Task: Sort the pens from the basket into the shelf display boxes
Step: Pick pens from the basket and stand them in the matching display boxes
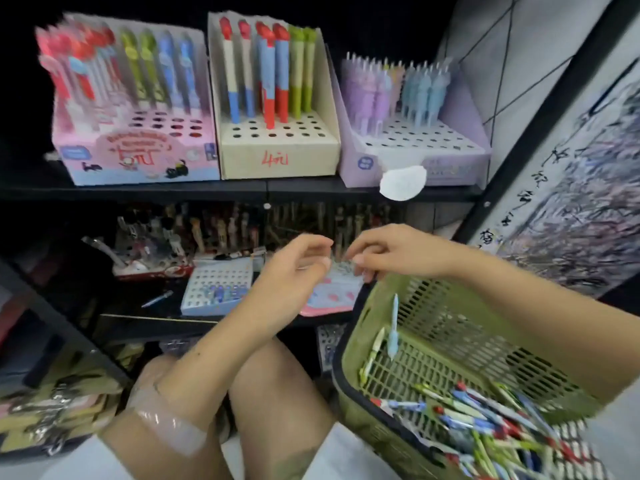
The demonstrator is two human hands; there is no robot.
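**Pens heaped in basket, both hands raised at lower shelf**

Pens [485,420] piled loose in near corner of green basket [460,327], well below and right of both sets of fingers. 2 more propped against basket's far wall: a light blue pen [393,329] standing almost upright, a green-and-white pen [372,355] leaning beside it.

Left hand [294,268] lifted in front of lower shelf, fingers [317,242] curled, thumb tip close to them; cannot tell whether anything is pinched. Right hand [384,251] just right of it, fingertips [358,259] bent down toward left thumb, nearly meeting; something small and blurred between, not identifiable.

Just beyond and under fingertips: a pink box [332,296] on lower shelf. Left of fingers: a white holed box [216,289] with a few blue pens in its front row, and a single loose pen [157,299] lying on shelf further left.

Well above fingers, upper shelf [242,188] with 3 display boxes: pink display box [138,157] left, cream display box [277,147] middle, lilac display box [415,150] right, each part filled with upright pens.
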